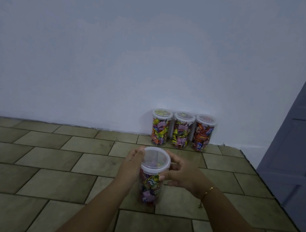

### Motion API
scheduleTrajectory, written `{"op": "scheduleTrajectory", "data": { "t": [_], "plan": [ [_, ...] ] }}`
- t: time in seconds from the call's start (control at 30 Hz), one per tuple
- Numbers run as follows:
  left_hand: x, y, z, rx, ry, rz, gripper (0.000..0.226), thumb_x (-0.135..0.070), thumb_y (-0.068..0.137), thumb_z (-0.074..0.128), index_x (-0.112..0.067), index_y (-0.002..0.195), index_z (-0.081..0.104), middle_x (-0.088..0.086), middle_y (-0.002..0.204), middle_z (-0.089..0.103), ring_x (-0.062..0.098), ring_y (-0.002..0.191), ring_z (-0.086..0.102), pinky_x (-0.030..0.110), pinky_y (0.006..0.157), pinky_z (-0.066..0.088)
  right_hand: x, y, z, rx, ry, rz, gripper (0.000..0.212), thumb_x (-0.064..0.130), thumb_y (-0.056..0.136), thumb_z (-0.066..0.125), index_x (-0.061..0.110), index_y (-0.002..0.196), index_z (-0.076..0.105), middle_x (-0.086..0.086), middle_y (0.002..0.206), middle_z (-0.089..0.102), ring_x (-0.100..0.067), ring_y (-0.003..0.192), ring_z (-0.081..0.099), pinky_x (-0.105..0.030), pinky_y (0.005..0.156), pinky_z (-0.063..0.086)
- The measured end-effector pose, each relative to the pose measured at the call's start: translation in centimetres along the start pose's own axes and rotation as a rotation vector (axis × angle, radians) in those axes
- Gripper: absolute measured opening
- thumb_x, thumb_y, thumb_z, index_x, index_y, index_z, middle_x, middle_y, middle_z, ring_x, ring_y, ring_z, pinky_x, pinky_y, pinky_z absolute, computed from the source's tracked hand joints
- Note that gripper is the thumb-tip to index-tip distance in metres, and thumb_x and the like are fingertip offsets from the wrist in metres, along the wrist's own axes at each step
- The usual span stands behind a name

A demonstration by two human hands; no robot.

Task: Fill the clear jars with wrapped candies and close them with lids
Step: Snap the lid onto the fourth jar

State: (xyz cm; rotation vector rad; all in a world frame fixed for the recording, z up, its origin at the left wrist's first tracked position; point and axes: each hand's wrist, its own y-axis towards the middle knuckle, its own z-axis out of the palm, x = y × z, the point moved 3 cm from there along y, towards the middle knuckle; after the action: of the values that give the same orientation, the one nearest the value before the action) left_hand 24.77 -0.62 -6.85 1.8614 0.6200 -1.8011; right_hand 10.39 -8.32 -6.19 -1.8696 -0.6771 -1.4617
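fingers [162,177] pinch lidded jar [149,188]; a candy [152,182] reads "frut".

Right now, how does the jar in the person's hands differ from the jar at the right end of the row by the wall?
The held jar is gripped by the left hand and right hand; the right-end jar stands untouched against the wall. The held jar shows purple, green and yellow wrappers; the right-end jar looks mostly red and orange. Both are clear, filled with wrapped candies and capped with pale lids.
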Motion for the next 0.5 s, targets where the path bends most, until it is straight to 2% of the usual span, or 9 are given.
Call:
{"op": "scheduleTrajectory", "data": {
  "t": [0.1,0.2,0.23,0.3,0.33,0.4,0.43,0.5],
  "plan": [
    [-0.2,-0.2,0.1,-0.004,0.023,0.002,0.022,-0.029,0.100,0.040,-0.016,0.103,0.058,-0.002,0.091,0.061,0.011,0.082,0.057,0.028,0.070,0.047,-0.1,0.1,0.0,-0.012,-0.006,-0.003,0.087,0.003,0.070,0.078,0.028,0.142,0.036,-0.002,0.117,0.066,-0.018,0.108,0.060,-0.033,0.082,0.055],
    [-0.9,-0.4,-0.3,0.053,0.113,0.106,0.023,-0.034,0.099,0.040,-0.023,0.104,0.059,-0.010,0.097,0.060,0.003,0.086,0.056,0.012,0.069,0.045,-0.2,0.1,0.0,0.001,0.023,-0.019,0.088,0.003,0.069,0.078,0.027,0.143,0.036,-0.005,0.118,0.066,-0.019,0.107,0.062,-0.036,0.082,0.057],
    [-1.2,-0.4,-0.5,0.111,0.195,0.161,0.030,-0.044,0.096,0.042,-0.024,0.113,0.058,-0.013,0.107,0.057,0.001,0.095,0.054,0.007,0.074,0.042,-0.1,0.1,0.1,0.012,0.051,-0.025,0.086,0.002,0.070,0.077,0.027,0.142,0.037,-0.006,0.117,0.066,-0.018,0.104,0.064,-0.033,0.078,0.058],
    [-1.3,0.0,-0.8,0.278,0.365,0.226,0.082,-0.072,0.075,0.053,-0.022,0.139,0.041,-0.012,0.125,0.045,0.002,0.113,0.044,0.003,0.081,0.035,0.1,0.2,0.2,0.038,0.075,-0.047,0.081,0.001,0.071,0.077,0.028,0.138,0.041,-0.007,0.113,0.068,-0.018,0.098,0.067,-0.029,0.073,0.056],
    [-1.3,0.3,-1.0,0.347,0.419,0.219,0.100,-0.071,0.065,0.065,-0.020,0.145,0.032,-0.011,0.129,0.040,0.003,0.116,0.042,0.001,0.080,0.034,0.3,0.4,0.3,0.038,0.068,-0.060,0.077,0.001,0.072,0.076,0.032,0.134,0.042,-0.006,0.112,0.068,-0.017,0.096,0.067,-0.027,0.072,0.056],
    [-1.2,1.1,-1.5,0.407,0.451,0.196,0.108,-0.041,0.060,0.086,-0.019,0.147,0.028,-0.008,0.134,0.039,0.005,0.118,0.042,0.002,0.081,0.035,0.7,1.0,0.3,0.040,0.085,-0.079,0.076,-0.003,0.077,0.069,0.039,0.131,0.035,-0.003,0.112,0.065,-0.014,0.094,0.065,-0.025,0.069,0.056],
    [-1.2,1.8,-1.8,0.396,0.468,0.190,0.108,-0.031,0.058,0.090,-0.019,0.147,0.029,-0.007,0.136,0.040,0.005,0.119,0.042,0.005,0.084,0.037,0.8,1.6,0.3,0.043,0.100,-0.081,0.080,-0.005,0.079,0.067,0.037,0.135,0.030,-0.001,0.112,0.063,-0.012,0.095,0.064,-0.024,0.069,0.056],
    [-1.4,2.9,-2.2,0.340,0.535,0.206,0.106,-0.028,0.057,0.090,-0.020,0.146,0.032,-0.004,0.143,0.041,0.005,0.119,0.042,0.011,0.089,0.036,1.0,2.7,0.3,0.040,0.116,-0.077,0.083,-0.008,0.079,0.065,0.029,0.144,0.028,0.001,0.115,0.061,-0.011,0.099,0.061,-0.024,0.071,0.057]
  ]
}}
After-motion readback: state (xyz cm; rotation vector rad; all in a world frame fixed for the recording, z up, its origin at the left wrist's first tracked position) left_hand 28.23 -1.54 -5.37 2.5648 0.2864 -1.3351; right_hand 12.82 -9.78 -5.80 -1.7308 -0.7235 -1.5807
